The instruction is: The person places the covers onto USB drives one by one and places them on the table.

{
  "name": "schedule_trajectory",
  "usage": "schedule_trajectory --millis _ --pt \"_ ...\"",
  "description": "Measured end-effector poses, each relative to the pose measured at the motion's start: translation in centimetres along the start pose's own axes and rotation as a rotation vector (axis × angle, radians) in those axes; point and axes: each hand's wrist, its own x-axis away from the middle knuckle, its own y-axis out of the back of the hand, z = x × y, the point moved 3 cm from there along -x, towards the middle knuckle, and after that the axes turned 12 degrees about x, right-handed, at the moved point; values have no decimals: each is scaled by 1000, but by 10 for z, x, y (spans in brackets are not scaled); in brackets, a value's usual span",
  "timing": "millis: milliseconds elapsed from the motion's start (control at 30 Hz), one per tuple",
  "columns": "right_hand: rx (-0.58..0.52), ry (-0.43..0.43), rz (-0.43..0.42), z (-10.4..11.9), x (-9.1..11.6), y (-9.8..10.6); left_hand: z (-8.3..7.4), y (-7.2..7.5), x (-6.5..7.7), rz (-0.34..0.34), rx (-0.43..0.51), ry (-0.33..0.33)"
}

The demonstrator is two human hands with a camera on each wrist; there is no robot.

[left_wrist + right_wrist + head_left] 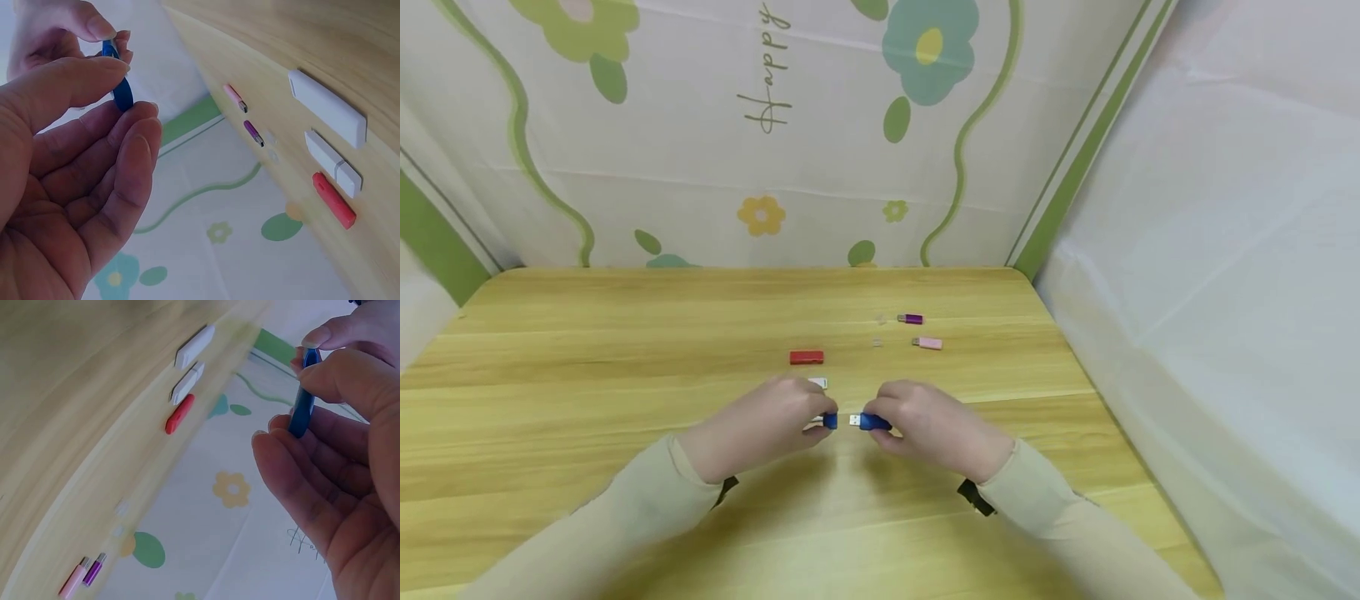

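My left hand (767, 425) pinches a blue cap (831, 421) between thumb and fingertips. Facing it, my right hand (928, 427) pinches a blue USB flash drive (876, 422), its bare metal plug pointing left at the cap. A small gap separates plug and cap in the head view. From the left wrist camera, thumb and forefinger press the cap's flat sides, while the other fingers curl loosely below. The right wrist view has the drive (302, 412) held the same way. Near the left hand lie two white USB drives, one (328, 109) larger than the other (331, 164).
Beyond the hands, a red USB drive (807, 357) lies on the wooden table (587, 358). Farther right are a pink drive (929, 343) and a purple drive (913, 319), both uncapped, with small clear caps (877, 342) left of them. A flowered cloth (850, 150) hangs behind.
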Motion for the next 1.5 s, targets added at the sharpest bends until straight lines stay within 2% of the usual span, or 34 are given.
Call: schedule_trajectory --millis 333,767,1133,1500 --pt "3 15 -18 13 -8 0 -11 9 14 -13 -61 -22" --pt "11 45 -86 26 -16 4 -22 16 27 -89 -114 -68" --pt "-3 47 -89 31 -19 7 -22 16 31 -123 -137 -94" --pt "-15 32 -127 32 -22 6 -24 17 31 -157 -116 -106"
